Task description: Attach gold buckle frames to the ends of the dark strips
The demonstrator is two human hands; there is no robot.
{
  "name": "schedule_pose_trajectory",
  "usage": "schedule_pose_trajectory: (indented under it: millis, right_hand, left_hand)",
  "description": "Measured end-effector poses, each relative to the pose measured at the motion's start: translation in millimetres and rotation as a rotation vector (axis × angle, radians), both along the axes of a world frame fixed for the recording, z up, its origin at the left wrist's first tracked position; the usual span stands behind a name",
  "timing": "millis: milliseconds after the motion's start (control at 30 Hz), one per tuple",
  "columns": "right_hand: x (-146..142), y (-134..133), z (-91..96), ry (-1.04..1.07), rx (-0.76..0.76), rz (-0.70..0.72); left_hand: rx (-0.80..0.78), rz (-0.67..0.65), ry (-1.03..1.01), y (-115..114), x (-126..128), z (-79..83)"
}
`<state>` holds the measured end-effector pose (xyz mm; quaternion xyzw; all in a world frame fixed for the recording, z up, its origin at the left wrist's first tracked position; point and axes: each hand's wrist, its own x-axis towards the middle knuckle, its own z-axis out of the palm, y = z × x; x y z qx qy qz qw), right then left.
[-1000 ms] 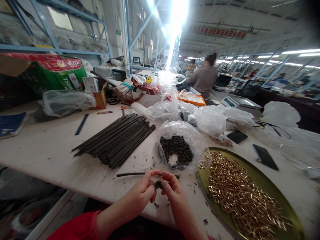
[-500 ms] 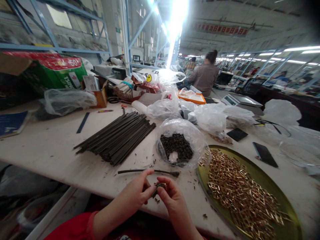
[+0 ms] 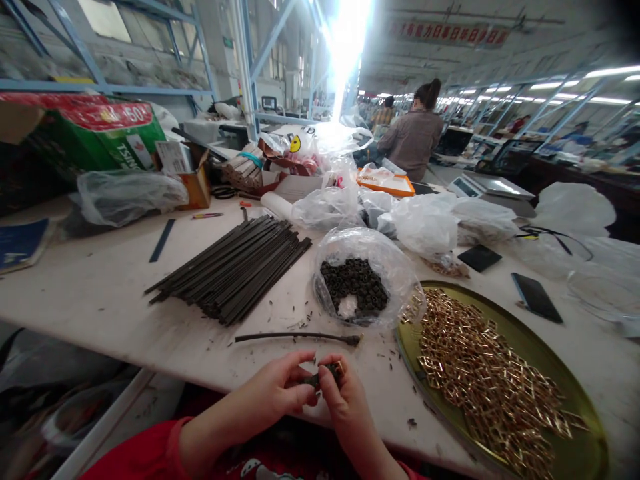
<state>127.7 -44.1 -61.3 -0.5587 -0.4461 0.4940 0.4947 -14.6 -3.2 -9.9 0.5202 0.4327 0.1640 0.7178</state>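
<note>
My left hand (image 3: 280, 390) and my right hand (image 3: 340, 393) meet at the table's near edge, fingers pinched together on a small dark piece with a gold buckle (image 3: 327, 375) between them. Just beyond them a single thin black strip (image 3: 295, 337) lies on the white table (image 3: 100, 293). To the right a round green tray (image 3: 545, 373) holds a heap of gold buckles (image 3: 480, 373). Behind the strip an open clear bag (image 3: 360, 280) holds small black loops. A bundle of long black strips (image 3: 235, 267) lies to the left.
Two dark phones (image 3: 536, 297) lie right of the tray. Plastic bags (image 3: 425, 227), cardboard boxes (image 3: 90, 137), a scale (image 3: 487, 187) and an orange tray (image 3: 385, 183) crowd the far side. A person (image 3: 415, 137) sits with their back turned beyond. Small black scraps litter the table.
Both hands have drawn back toward me, away from the single strip, still pinching the small piece. The view has tilted slightly.
</note>
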Motion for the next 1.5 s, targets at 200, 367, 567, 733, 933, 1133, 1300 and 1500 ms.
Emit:
schedule_pose_trajectory:
  millis: [200,367,567,733,933,1133,1300,1500]
  right_hand:
    - [-3.8,-2.3,-1.3,-0.106,0.055,0.004]
    - [-7.3,-11.4,-4.1,-0.28,0.115,0.018]
    - [-10.0,-13.5,-4.8,-0.41,0.142,-0.007]
    - [-16.0,-13.3,-5.5,-0.339,0.146,-0.03]
    - [-17.5,-17.0,-0.5,-0.186,0.089,-0.133]
    - [11.3,9.3,5.0,-0.266,0.154,-0.102]
    - [57.8,42.8,-4.0,-0.82,0.378,-0.156]
    - [64.9,53.4,-24.6,-1.232,0.5,-0.071]
  left_hand:
    - [-0.08,0.034,-0.053,0.3,-8.7,-8.9]
    - [-0.046,-0.002,-0.031,-3.1,-4.2,-4.6]
    - [-0.054,-0.039,-0.078,-6.3,-6.0,3.4]
    - [-0.055,0.03,-0.064,-6.2,-4.1,-5.2]
    - [0.075,-0.17,0.193,-2.3,-6.7,6.5]
    - [0.61,-0.259,0.417,23.3,9.9,22.3]
    - [0.919,-0.202,0.664,50.4,29.0,2.9]
    - [1.059,-0.154,0.833,93.2,23.1,-7.9]
